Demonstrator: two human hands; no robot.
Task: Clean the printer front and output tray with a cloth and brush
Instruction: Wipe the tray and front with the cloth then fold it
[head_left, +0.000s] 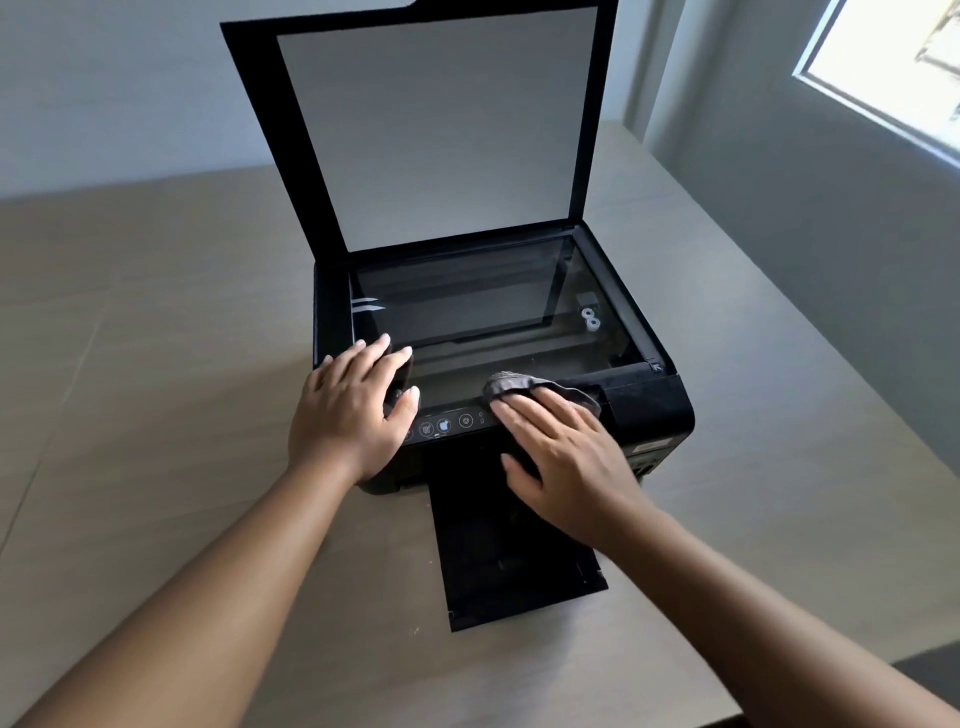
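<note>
Right hand (566, 447) flat, pressing grey cloth (519, 385) on black printer (649, 410) front edge; left hand (348, 410) open, bracing. Risk: cloth hits control buttons (447, 426), triggering a function.

Glossy glass (467, 296) is seen atop the black plastic printer (649, 410). A grey cloth (519, 387), soft and crumpled, is pressed at the glass's near edge.
</note>
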